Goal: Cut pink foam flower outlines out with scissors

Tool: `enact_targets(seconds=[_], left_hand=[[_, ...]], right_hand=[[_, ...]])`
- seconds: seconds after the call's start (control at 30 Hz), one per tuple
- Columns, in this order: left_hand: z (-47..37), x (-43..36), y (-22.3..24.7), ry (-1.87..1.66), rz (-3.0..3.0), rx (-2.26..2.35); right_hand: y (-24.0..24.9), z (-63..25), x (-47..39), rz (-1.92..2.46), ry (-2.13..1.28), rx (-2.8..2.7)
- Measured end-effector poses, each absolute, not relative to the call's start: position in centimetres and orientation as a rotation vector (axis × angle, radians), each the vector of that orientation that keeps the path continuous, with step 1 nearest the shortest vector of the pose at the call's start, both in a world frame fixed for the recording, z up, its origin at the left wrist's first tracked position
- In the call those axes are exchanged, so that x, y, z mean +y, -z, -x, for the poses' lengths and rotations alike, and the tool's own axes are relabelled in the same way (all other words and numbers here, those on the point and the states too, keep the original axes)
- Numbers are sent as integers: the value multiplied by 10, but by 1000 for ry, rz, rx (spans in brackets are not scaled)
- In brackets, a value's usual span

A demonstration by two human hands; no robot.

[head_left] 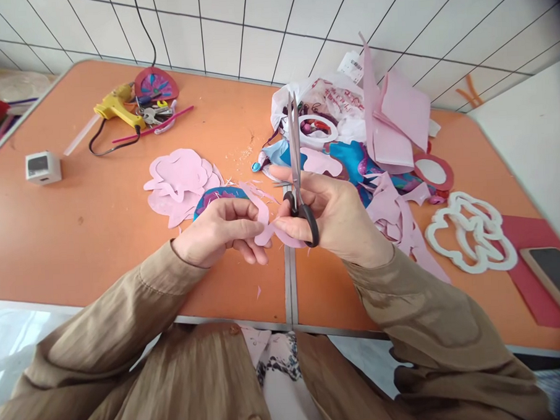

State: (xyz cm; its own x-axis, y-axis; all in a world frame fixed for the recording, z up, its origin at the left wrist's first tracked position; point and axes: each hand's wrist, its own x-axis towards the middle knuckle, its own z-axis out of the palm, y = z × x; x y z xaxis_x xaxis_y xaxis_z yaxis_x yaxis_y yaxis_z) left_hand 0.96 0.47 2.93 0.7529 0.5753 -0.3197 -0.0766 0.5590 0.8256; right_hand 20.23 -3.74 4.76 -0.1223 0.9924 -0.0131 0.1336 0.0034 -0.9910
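Observation:
My left hand (pixel 229 229) pinches a narrow curved strip of pink felt-like sheet (pixel 262 222) between thumb and fingers. Scissors with black handles (pixel 311 225) hang on my right hand (pixel 338 213), their blades pointing up and away. The right thumb and a finger also pinch the pink strip near its middle. Under and behind my left hand lies a blue and purple round piece (pixel 221 194), partly covered. Just beyond it is a stack of pink cloud-like cutouts (pixel 181 177). Small pink trimmings lie around my hands.
A yellow glue gun (pixel 118 109), keys (pixel 154 115) and a white cube (pixel 43 168) sit at left. To the right are pink scraps (pixel 394 211), folded pink sheets (pixel 399 121), a plastic bag (pixel 349 102), white cloud-shaped frames (pixel 471 232) and a phone (pixel 554 278).

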Motion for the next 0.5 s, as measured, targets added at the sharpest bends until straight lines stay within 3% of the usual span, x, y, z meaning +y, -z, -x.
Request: enact_targets(seconds=[0.5], left_hand=[[-13, 0, -28, -469, -911, 738]], right_hand=[[-42, -202, -38, 1234, -1082, -1428]])
